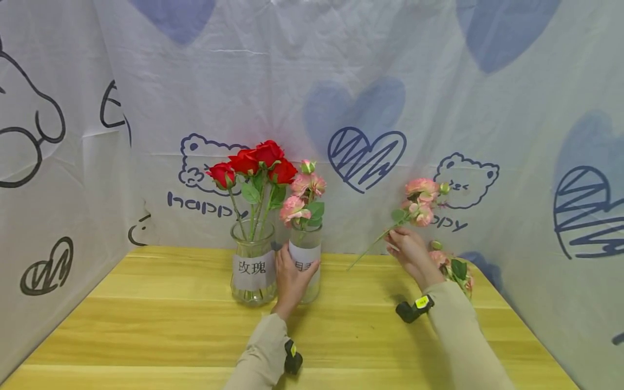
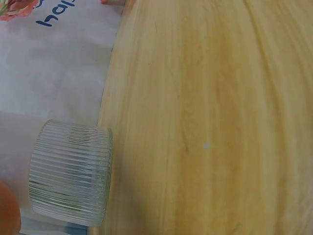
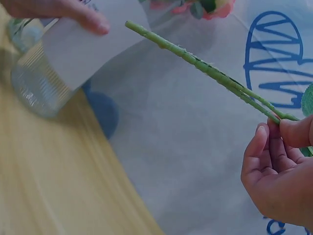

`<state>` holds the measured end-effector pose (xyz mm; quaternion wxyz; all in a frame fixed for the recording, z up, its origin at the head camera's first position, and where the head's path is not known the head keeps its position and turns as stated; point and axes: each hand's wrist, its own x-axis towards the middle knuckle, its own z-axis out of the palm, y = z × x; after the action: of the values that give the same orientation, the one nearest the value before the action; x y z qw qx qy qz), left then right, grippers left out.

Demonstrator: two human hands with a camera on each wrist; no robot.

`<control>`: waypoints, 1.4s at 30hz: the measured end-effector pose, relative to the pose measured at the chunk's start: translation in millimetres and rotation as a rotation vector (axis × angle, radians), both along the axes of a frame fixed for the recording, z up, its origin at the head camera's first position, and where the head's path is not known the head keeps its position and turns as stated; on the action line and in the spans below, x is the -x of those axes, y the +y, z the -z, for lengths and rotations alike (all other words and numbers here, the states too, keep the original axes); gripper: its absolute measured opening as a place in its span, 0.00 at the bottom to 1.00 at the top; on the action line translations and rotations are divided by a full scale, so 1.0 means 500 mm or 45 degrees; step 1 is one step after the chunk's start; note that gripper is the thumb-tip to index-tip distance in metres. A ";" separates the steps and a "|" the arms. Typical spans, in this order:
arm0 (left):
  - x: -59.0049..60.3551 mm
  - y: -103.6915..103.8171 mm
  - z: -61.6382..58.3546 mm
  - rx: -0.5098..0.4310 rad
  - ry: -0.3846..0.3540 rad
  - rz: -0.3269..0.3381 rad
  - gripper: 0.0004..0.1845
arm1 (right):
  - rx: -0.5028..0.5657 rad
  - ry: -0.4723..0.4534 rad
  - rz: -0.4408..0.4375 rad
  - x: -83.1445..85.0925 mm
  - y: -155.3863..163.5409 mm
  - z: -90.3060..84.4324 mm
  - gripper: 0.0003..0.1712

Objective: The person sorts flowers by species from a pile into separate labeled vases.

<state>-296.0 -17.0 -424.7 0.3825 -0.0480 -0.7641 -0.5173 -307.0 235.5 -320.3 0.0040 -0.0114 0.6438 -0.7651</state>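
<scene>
left hand grips labelled vase | right hand pinches pink flower stem, blooms up-right

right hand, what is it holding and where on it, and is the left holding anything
The right hand pinches a pink flower sprig by its green stem, just below the leaves. The left hand grips the labelled glass vase around its middle.

Pink flower sprig in right hand
</scene>
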 end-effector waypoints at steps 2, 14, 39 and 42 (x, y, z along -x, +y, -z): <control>0.000 0.000 -0.001 -0.003 -0.006 0.001 0.42 | 0.010 0.000 0.008 0.004 -0.010 -0.012 0.09; -0.001 -0.001 -0.001 0.006 0.010 -0.018 0.42 | 0.097 0.003 0.043 0.024 -0.064 -0.076 0.05; 0.000 -0.004 0.000 -0.006 -0.013 0.013 0.42 | -0.066 0.133 0.162 0.057 -0.168 -0.139 0.17; 0.000 -0.005 0.000 -0.002 -0.014 0.013 0.42 | -0.157 0.177 0.185 0.057 -0.180 -0.141 0.19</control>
<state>-296.1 -19.4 -424.4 0.3757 -0.0488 -0.7656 -0.5200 -335.7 145.6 -249.7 -0.0954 -0.0177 0.6875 -0.7197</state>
